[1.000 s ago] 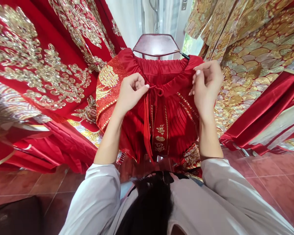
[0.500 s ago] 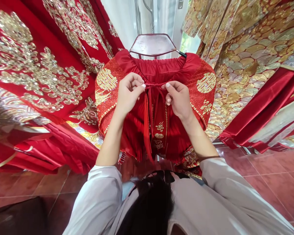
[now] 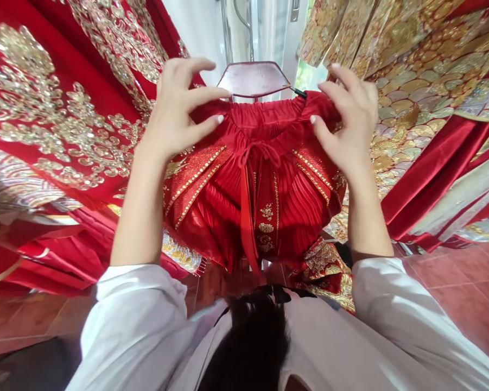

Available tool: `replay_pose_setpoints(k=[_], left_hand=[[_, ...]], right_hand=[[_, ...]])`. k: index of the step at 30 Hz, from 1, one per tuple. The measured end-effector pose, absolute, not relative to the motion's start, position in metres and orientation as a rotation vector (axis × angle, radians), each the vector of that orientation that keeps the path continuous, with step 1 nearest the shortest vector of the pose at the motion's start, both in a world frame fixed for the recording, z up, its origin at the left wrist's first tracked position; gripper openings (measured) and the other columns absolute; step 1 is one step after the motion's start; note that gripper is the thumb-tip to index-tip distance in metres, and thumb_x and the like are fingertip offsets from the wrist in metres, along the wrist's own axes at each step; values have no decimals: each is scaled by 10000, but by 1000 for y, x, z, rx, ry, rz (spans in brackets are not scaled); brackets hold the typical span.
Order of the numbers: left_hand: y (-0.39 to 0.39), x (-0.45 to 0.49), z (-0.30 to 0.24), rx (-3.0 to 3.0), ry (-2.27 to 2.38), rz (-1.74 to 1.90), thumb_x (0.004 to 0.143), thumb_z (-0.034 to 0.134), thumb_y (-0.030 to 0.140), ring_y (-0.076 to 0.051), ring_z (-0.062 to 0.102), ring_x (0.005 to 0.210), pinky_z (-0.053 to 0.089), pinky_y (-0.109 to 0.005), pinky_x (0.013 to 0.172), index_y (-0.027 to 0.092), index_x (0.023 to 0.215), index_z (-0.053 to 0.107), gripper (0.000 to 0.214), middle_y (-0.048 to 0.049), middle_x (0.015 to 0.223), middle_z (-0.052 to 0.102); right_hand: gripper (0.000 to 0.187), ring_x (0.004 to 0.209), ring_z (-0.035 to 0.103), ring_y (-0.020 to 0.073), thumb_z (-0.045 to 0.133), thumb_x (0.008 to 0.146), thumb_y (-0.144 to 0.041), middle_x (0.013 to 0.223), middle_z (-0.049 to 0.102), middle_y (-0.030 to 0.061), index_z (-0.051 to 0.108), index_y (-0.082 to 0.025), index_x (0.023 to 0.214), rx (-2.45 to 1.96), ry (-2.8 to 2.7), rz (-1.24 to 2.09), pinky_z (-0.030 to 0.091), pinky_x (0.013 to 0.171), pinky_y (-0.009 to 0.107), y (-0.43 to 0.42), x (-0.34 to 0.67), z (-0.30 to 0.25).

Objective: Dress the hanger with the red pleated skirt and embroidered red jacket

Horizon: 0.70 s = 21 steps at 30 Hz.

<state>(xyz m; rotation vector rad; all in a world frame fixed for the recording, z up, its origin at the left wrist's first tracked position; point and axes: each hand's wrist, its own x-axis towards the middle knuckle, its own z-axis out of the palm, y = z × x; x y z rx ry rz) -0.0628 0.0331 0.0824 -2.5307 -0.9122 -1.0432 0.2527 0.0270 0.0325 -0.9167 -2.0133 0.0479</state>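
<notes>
Over red tiles (image 3: 456, 279), both grips (image 3: 173, 111) (image 3: 352, 119) have left the bow (image 3: 255, 146).

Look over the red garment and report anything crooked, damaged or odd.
No damage stands out. Slightly odd on the red garment: a brighter red strip hangs below the bow, left of centre, with no matching strip visible on the right, so the front looks uneven.

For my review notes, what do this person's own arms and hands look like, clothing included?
The left hand and right hand are bare, with no gloves, rings or watch visible. The left sleeve and right sleeve are plain whitish-grey, loose and creased, ending around the elbows and leaving the forearms uncovered.
</notes>
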Motion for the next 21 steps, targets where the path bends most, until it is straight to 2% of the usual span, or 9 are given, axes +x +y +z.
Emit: replay_pose_setpoints(k=[2,4,8,10,12,14,16,18,21], left_hand=[[45,-73,89,-2644,-997,-972,767,733,347,-232,397,1216,227,-503,1139,221,974,633,263,-39,1206,537],[56,-79,86,-2720,-1093,-985,785,713,390,-212,488,1077,326,-470,1079,216,941,630,248,-44,1053,582],[67,-79,67,-2553,-1117,-1340,884,537,497,-191,532,906,403,-393,930,195,923,624,317,-41,930,616],[70,-74,58,-2356,-1140,-1608,878,521,531,-177,530,847,408,-349,863,197,886,616,347,-25,878,620],[72,-66,47,-2106,-1158,-1835,881,488,559,-161,517,809,403,-317,809,193,854,591,381,-15,832,603],[72,-57,35,-1858,-1147,-1978,905,400,587,-139,505,799,394,-293,787,184,856,553,435,-9,817,576],[70,-49,25,-1721,-1131,-2012,932,308,594,-130,508,818,384,-283,798,184,897,525,466,-7,845,566],[65,-49,19,-1774,-1139,-1946,937,345,582,-150,526,869,377,-289,819,208,954,502,406,-6,872,569],[62,-65,26,-2026,-1234,-1735,848,566,564,-200,528,855,371,-313,812,238,959,488,353,8,756,546]], right_hand=[[422,1138,496,251,515,889,-436,1196,576,82,510,-259,1272,-936,-2047,-132,437,918,381,38,264,37],[433,1122,518,247,538,879,-428,1216,580,76,535,-257,1277,-970,-2048,-253,415,950,384,49,271,39],[335,917,615,183,537,901,-389,1031,672,67,662,-196,1144,-972,-2036,-259,435,859,306,64,276,51],[228,776,611,103,592,871,-307,885,689,29,716,-157,991,-901,-2033,-115,435,726,211,70,278,65],[156,607,533,18,602,849,-221,700,650,-24,711,-110,840,-911,-2027,138,371,571,141,78,280,81],[206,496,440,-29,545,864,-189,569,569,-71,659,-65,746,-1037,-2001,438,305,504,125,87,280,96],[270,468,424,-43,461,889,-184,540,534,-93,613,-44,716,-1136,-1960,657,296,505,133,93,279,105],[285,491,434,-42,444,898,-181,556,542,-90,612,-52,706,-1112,-1981,648,295,511,136,92,278,106],[240,564,423,-13,500,897,-213,623,563,-57,668,-92,775,-989,-2112,221,306,545,152,76,279,95]])
